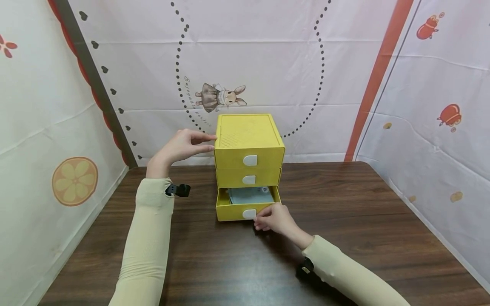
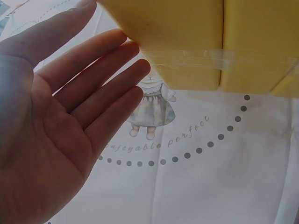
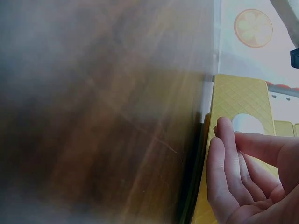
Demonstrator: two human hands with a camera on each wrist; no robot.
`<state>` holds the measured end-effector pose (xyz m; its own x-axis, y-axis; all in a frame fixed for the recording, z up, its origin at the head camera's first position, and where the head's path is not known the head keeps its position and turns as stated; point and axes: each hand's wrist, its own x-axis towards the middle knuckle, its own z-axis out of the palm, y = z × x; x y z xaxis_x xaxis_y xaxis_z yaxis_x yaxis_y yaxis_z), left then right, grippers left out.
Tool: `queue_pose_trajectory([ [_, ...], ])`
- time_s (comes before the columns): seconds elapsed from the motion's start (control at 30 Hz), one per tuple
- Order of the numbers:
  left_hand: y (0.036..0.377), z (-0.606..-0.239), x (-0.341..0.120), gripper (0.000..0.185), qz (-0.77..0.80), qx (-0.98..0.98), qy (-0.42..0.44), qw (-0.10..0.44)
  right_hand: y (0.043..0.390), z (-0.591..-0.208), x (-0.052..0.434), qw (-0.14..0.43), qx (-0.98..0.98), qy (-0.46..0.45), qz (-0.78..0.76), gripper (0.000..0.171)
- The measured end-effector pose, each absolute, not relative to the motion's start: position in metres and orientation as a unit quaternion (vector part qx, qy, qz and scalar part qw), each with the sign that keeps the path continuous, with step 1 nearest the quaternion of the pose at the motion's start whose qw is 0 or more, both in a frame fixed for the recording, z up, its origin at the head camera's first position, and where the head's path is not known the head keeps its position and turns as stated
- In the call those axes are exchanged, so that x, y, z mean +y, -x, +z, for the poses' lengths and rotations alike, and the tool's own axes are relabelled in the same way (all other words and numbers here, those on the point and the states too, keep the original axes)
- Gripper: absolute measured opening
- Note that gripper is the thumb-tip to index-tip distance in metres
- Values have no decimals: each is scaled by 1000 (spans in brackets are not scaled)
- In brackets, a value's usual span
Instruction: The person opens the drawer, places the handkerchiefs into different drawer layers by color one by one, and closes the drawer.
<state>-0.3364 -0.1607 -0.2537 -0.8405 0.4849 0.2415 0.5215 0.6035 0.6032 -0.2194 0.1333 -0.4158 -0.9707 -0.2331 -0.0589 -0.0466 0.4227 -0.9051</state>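
A yellow three-drawer box (image 1: 249,131) stands on the table, each drawer front bearing a white tab handle. Its bottom drawer (image 1: 231,213) is pulled partway out, and pale blue-grey flat items, perhaps packets or paper, (image 1: 250,196) lie inside. My right hand (image 1: 277,219) pinches the bottom drawer's white handle (image 1: 249,214) at its right edge; in the right wrist view, thumb and fingertips meet beside the handle (image 3: 247,123). With fingers extended, my left hand (image 1: 180,146) touches the box's upper left side. Its palm and straight fingers show in the left wrist view.
The dark wooden table (image 1: 214,263) extends around the box. Behind it hangs a white printed cloth (image 1: 252,55) with a rabbit figure, and similar cloth covers both sides. Clear tape (image 2: 196,58) runs across the box's side.
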Motion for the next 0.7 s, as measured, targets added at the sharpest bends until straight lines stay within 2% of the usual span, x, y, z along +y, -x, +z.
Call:
queue_pose_trajectory([
  [0.7,336,-253,-161,45,-344,-895,281,29,243,-418,127,77,820,23,-566,15],
])
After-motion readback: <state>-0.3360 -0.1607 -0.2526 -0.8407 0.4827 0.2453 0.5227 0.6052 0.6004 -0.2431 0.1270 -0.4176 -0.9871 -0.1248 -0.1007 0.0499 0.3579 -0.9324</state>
